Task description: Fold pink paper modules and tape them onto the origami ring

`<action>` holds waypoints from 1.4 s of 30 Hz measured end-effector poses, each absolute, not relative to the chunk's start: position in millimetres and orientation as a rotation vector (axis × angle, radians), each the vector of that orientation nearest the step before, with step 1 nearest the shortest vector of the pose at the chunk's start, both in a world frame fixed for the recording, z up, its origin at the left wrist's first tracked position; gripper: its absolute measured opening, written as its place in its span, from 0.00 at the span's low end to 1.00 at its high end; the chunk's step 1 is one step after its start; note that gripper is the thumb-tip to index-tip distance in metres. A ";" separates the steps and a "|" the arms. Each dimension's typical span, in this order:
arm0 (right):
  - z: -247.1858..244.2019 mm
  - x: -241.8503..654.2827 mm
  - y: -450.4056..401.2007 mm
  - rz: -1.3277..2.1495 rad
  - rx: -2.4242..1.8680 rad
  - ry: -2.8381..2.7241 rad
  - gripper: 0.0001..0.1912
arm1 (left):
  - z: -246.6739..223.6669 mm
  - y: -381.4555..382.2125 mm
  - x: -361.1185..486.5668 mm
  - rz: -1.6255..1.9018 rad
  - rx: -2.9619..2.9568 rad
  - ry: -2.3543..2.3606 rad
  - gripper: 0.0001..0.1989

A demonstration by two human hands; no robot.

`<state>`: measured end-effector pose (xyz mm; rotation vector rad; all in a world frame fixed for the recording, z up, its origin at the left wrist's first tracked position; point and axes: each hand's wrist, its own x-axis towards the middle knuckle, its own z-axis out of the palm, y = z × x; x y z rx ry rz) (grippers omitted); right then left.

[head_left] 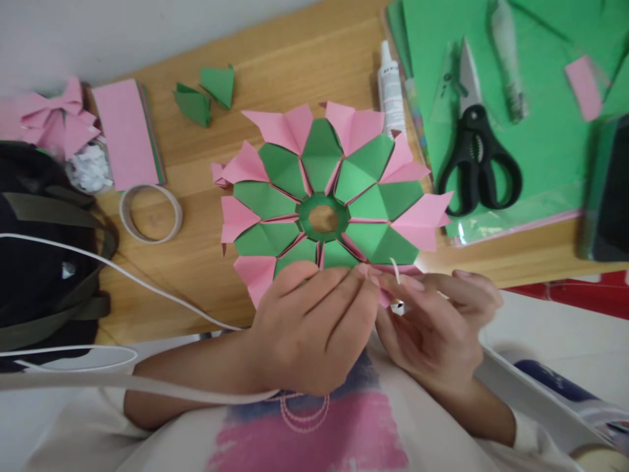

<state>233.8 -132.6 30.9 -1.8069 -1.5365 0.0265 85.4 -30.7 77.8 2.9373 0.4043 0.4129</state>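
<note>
A round folded-paper flower (366, 172) lies on the table in front of me, with green inner petals, pink outer points and a hole in its middle. My left hand (312, 328) is closed over its near edge, with the fingertips pinching a pink paper piece there. Pressed close beside them, the fingers of my right hand (435, 318) are bent together at the same edge. A thin white strip (396, 271) sticks up from between the right fingertips. Both hands hide the nearest petals.
At the left are two green folded pieces (192, 105), a pink paper stack (126, 131), a tape roll (150, 214), pink bows (59, 118) and a black bag (44, 262). A glue tube (392, 92), scissors (476, 137) and green sheets (432, 39) lie right. A white cable (122, 272) crosses left.
</note>
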 end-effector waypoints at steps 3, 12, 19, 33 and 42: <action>30.7 229.2 -126.7 -0.146 -1.714 -1.506 0.20 | 77.6 -31.1 88.1 0.463 2.962 0.413 0.12; 32.8 227.5 -124.9 -0.125 -1.682 -1.542 0.30 | 74.0 -31.2 92.7 0.522 2.872 0.487 0.10; 33.9 232.4 -129.6 -0.087 -1.661 -1.580 0.34 | 64.2 -32.9 90.4 0.643 2.741 0.490 0.06; 50.0 244.3 -130.5 0.254 -1.706 -1.356 0.10 | 67.6 -31.7 82.2 0.546 2.905 0.423 0.06; 92.7 283.9 -100.8 1.360 -1.786 -1.238 0.09 | 65.9 -37.2 87.9 0.694 2.851 0.467 0.04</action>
